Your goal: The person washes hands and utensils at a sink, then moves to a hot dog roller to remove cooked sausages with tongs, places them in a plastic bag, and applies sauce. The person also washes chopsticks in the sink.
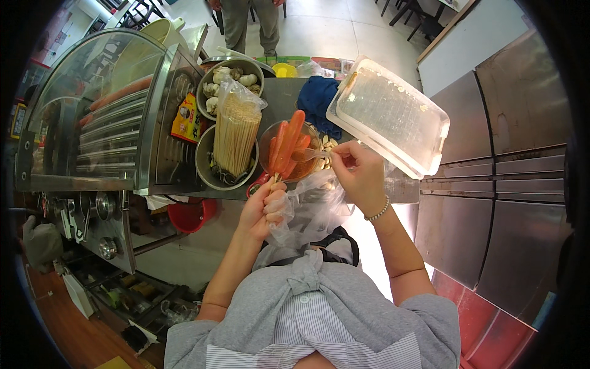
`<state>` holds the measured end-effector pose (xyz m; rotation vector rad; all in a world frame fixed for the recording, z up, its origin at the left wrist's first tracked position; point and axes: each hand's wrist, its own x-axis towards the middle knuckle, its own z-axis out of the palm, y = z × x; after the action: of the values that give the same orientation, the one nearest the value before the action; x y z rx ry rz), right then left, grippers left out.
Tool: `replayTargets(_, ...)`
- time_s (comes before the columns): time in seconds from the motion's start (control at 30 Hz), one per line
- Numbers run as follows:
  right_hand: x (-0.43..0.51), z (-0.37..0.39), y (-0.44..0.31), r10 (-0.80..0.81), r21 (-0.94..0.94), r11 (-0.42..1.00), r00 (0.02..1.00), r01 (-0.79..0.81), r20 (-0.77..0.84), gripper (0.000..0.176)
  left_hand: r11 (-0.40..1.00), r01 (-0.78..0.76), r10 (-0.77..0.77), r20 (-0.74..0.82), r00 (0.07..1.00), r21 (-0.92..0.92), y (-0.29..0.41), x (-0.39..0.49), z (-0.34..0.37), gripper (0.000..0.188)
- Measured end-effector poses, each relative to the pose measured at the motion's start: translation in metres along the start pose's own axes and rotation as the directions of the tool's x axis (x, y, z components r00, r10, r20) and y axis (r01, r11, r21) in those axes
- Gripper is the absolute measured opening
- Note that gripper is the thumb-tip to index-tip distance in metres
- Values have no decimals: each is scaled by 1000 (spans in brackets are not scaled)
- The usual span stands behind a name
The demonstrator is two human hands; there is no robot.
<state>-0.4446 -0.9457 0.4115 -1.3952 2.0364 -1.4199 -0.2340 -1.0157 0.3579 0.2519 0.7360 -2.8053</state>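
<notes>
My left hand point(265, 210) grips the wooden sticks of several skewered sausages point(288, 145), which point away from me over a clear bowl point(269, 131) of reddish-orange seasoning point(304, 168). A crumpled clear plastic bag point(313, 203) hangs by that hand. In my right hand point(357, 168), pinched between thumb and fingers, is a clear plastic utensil point(313, 154); its far end lies over the bowl beside the sausages. Peeled garlic cloves point(328, 143) lie just behind the bowl's right side.
Left of the bowl, a bag of wooden skewers point(237, 138) leans in a metal pot point(203, 168), near garlic bulbs point(221, 74). A glass-covered roller grill point(110, 115) stands farther left. A blue cloth point(318, 99) and a translucent plastic lid point(392, 115) lie right. A person point(251, 23) stands beyond.
</notes>
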Motion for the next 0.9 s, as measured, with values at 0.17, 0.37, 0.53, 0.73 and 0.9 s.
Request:
replayTargets(0.17, 10, -21, 1, 281, 216, 938, 960, -273, -7, 9, 1000, -17, 17, 7, 1000, 20, -2, 0, 3, 33)
replayTargets(0.37, 12, -19, -14, 75, 242, 968, 997, -65, -31, 6, 998, 0, -1, -6, 1000, -59, -7, 3, 10, 32)
replayTargets(0.53, 14, -23, -24, -305, -50, 951, 952, 305, 14, 8, 989, 24, -21, 21, 1000, -145, -10, 0, 15, 31)
replayTargets(0.73, 24, -14, -15, -301, -76, 953, 949, 295, -95, 9, 984, 31, -35, -20, 999, -176, -15, -5, 15, 33)
replayTargets(0.9, 33, -11, -5, -95, 62, 992, 983, 106, -159, 5, 993, -3, -6, -77, 997, -122, -22, -7, 15, 33)
